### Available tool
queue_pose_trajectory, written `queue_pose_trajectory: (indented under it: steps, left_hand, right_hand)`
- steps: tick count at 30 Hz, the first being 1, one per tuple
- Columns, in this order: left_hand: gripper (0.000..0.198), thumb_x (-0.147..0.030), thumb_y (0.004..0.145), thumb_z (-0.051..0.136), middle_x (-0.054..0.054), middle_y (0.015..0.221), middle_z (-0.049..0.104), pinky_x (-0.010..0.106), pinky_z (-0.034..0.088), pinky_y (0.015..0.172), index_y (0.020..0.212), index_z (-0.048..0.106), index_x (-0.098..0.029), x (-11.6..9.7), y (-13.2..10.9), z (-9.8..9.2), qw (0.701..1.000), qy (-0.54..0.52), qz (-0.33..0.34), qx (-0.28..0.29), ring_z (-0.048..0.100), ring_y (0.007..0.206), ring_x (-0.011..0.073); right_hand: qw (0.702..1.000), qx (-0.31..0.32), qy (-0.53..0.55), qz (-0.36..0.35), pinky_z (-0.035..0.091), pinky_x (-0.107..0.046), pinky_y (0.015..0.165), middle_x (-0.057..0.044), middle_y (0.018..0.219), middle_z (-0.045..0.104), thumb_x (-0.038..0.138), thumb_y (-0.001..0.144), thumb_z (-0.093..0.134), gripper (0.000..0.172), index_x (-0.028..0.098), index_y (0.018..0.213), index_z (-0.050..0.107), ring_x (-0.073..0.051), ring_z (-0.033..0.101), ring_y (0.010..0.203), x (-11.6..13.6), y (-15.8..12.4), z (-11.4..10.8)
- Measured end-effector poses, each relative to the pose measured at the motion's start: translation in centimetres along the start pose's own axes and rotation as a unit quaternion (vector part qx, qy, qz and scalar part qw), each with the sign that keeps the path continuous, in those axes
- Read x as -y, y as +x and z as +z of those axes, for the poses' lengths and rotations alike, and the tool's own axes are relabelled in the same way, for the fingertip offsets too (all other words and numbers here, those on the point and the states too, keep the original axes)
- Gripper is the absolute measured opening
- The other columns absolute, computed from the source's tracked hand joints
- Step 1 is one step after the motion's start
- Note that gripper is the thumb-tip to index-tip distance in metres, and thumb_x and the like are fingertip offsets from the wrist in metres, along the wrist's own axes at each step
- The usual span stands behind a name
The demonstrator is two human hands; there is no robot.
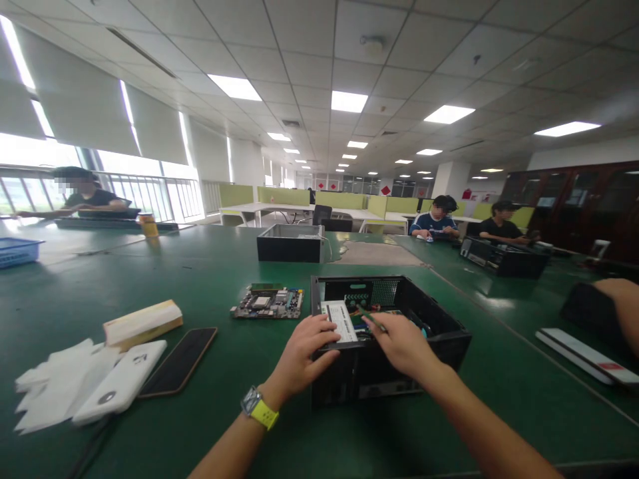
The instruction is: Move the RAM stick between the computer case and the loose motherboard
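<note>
An open black computer case [439, 332] stands on the green table [210, 279] in front of me. My left hand [303, 352], with a yellow-strapped watch on its wrist, grips the near rim of the case beside a white-labelled unit [340, 319] inside. My right hand [402, 344] is closed in a pinch on a thin green-handled tool [372, 320] that points into the case. A bare motherboard [268, 303] lies on the table just left of the case.
Left of me lie a dark phone [180, 361], a white device [120, 382], white paper and a cardboard box [142, 322]. A second case [289, 243] stands further back. Other people sit at the far tables; another person's arm [619, 306] rests at the right.
</note>
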State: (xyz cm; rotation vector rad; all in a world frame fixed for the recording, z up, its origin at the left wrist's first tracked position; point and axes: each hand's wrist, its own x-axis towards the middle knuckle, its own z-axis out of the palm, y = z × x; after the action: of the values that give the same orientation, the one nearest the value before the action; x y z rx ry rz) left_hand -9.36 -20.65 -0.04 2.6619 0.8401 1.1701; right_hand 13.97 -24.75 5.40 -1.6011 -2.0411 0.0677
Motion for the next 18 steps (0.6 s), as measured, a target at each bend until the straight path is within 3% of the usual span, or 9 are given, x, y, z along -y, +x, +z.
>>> queue_pose_trajectory:
  steps: [4, 7, 9, 13, 18]
  left_hand:
    - [0.029, -0.035, 0.086, 0.052, 0.007, 0.121, 0.060, 0.048, 0.032, 0.105, 0.110, 0.063, -0.024, 0.0, -0.1, -0.1, 1.000, -0.006, 0.011, -0.004, 0.044, 0.123, 0.0245]
    - [0.030, -0.036, 0.086, 0.052, 0.007, 0.122, 0.060, 0.047, 0.033, 0.105, 0.112, 0.062, -0.025, 0.0, 0.0, -0.5, 1.000, 0.004, 0.021, 0.015, 0.045, 0.123, 0.0239]
    - [0.030, -0.036, 0.086, 0.052, 0.006, 0.122, 0.060, 0.046, 0.034, 0.105, 0.112, 0.062, -0.025, 0.2, -0.1, -0.8, 1.000, 0.003, 0.019, 0.017, 0.045, 0.123, 0.0236]
    - [0.029, -0.032, 0.087, 0.051, 0.007, 0.122, 0.059, 0.046, 0.035, 0.105, 0.112, 0.062, -0.023, 1.0, -1.1, -1.3, 1.000, -0.011, 0.003, -0.003, 0.044, 0.124, 0.0241]
    - [0.019, -0.026, 0.086, 0.051, 0.009, 0.114, 0.062, 0.046, 0.039, 0.102, 0.098, 0.064, -0.019, 1.7, -2.3, -0.8, 0.991, -0.085, -0.028, -0.103, 0.047, 0.120, 0.0241]
  right_hand:
    - [0.988, -0.044, -0.083, 0.123, 0.030, -0.024, 0.057, -0.003, 0.074, 0.069, 0.047, 0.090, 0.033, 0.044, 0.025, 0.080, 0.069, -0.018, 0.058, 0.068, -6.6, -0.4, -1.8]
    - [0.976, -0.059, -0.149, 0.144, 0.025, -0.025, 0.054, -0.004, 0.072, 0.068, 0.047, 0.089, 0.036, 0.044, 0.023, 0.071, 0.067, -0.017, 0.057, 0.066, -9.2, -1.4, -1.3]
    - [0.969, -0.073, -0.180, 0.152, 0.022, -0.026, 0.053, -0.005, 0.071, 0.068, 0.048, 0.089, 0.036, 0.045, 0.023, 0.069, 0.067, -0.017, 0.057, 0.065, -9.1, -2.1, -0.5]
    - [0.951, -0.108, -0.205, 0.203, 0.019, -0.027, 0.052, -0.007, 0.071, 0.067, 0.050, 0.090, 0.031, 0.050, 0.024, 0.069, 0.068, -0.017, 0.056, 0.061, -6.2, -2.9, 1.0]
    - [0.941, -0.152, -0.234, 0.190, 0.014, -0.029, 0.054, -0.007, 0.069, 0.067, 0.048, 0.089, 0.033, 0.047, 0.023, 0.069, 0.067, -0.017, 0.053, 0.059, -3.4, -3.7, 2.4]
